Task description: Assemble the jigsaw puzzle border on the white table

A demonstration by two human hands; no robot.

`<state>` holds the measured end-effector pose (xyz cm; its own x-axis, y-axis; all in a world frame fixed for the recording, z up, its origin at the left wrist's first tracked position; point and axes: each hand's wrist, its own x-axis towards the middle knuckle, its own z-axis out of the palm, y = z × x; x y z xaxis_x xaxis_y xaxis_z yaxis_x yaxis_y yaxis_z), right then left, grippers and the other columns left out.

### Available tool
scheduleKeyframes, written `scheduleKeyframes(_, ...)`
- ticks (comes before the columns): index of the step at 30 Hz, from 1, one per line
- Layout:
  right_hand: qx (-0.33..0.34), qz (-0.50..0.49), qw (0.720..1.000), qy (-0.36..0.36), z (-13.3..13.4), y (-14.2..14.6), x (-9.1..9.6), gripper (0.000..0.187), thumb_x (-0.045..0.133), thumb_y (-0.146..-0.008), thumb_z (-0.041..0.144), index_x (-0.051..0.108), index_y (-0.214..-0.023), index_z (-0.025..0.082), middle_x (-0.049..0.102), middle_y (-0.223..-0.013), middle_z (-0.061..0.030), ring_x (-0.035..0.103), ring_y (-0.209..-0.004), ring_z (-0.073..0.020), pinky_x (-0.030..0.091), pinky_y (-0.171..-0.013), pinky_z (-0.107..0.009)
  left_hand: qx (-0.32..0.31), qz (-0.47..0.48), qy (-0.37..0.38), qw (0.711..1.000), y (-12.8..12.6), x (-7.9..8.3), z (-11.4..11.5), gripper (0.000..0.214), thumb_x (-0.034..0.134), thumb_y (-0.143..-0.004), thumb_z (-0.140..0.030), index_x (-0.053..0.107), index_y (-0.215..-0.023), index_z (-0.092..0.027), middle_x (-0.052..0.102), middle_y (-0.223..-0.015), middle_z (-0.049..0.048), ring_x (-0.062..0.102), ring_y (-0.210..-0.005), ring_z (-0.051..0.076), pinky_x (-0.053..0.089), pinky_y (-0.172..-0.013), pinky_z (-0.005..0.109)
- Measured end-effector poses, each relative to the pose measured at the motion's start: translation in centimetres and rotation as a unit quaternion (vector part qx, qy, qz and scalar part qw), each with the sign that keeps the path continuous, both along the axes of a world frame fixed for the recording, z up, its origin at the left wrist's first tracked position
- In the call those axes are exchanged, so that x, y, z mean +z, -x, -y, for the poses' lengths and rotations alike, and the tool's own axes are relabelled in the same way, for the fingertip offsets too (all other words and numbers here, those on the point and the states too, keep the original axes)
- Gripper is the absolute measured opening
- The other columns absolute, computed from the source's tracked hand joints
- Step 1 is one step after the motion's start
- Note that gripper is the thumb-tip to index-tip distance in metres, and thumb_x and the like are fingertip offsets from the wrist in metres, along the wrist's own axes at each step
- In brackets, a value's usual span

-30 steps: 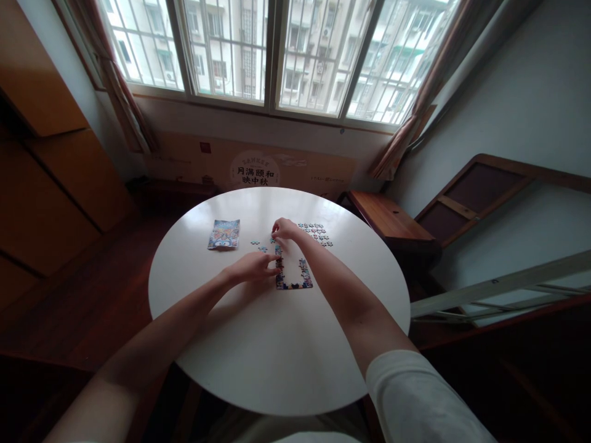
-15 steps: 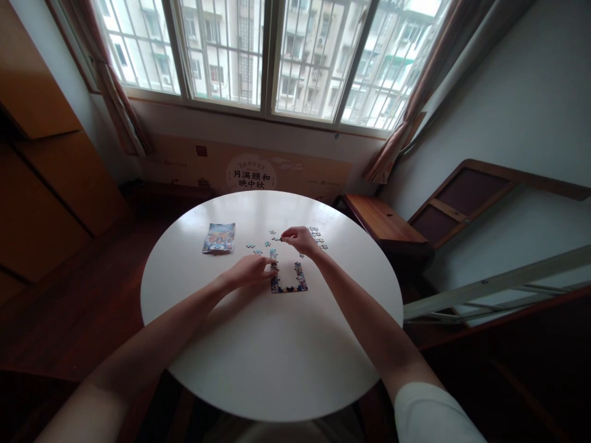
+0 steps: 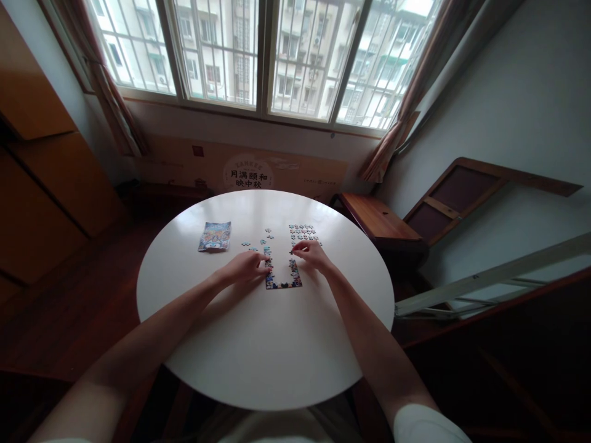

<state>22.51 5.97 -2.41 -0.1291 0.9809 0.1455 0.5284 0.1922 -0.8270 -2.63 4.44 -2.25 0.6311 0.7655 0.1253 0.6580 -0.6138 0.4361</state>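
Note:
A U-shaped strip of joined jigsaw pieces (image 3: 284, 285) lies on the round white table (image 3: 258, 344), its gap facing away from me. My left hand (image 3: 245, 266) rests at its left side, thumb and forefinger apart and touching the joined pieces. Above the right side of the U, my right hand (image 3: 313, 254) pinches a small puzzle piece (image 3: 292, 251) at its fingertips. Loose puzzle pieces (image 3: 263, 242) are scattered beyond my left hand. More loose pieces (image 3: 302, 231) sit in rows just past my right hand, which hides some of them.
A colourful printed picture sheet (image 3: 215, 237) lies at the table's left. A wooden bench (image 3: 376, 215) stands beyond the right edge, near a leaning metal ladder (image 3: 489, 277). A barred window (image 3: 263, 55) is behind the table.
My right hand has come nearer to me, from the loose pieces at the far side to the right arm of the U, holding a puzzle piece. My left hand stays by the left side.

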Motion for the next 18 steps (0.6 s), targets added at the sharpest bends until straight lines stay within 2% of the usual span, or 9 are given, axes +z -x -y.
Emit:
scheduleKeyframes(10,0.009,0.046,0.999,0.005,-0.7,-0.4,-1.5,0.013,0.063,-0.073,0.020,0.073,-0.079,0.014,0.071,-0.077,-0.0060,0.059,-0.065,-0.0132,0.046,-0.061,-0.023,-0.004,0.001,0.000,1.000,0.0,-0.3,-0.3,0.043,0.052,-0.085,-0.051,0.071,-0.104,-0.017,0.061,-0.058,0.0001,0.047,-0.050,0.011,0.027,-0.052,0.023)
scheduleKeyframes(18,0.006,0.058,0.998,0.019,-0.4,0.0,-1.1,0.013,0.061,-0.074,0.016,0.073,-0.079,0.014,0.070,-0.071,-0.0052,0.060,-0.062,-0.0131,0.046,-0.059,-0.023,-0.014,-0.002,-0.007,1.000,0.1,-0.2,-0.4,0.040,0.051,-0.086,-0.048,0.071,-0.101,-0.017,0.058,-0.056,-0.0015,0.044,-0.047,0.010,0.025,-0.051,0.022)
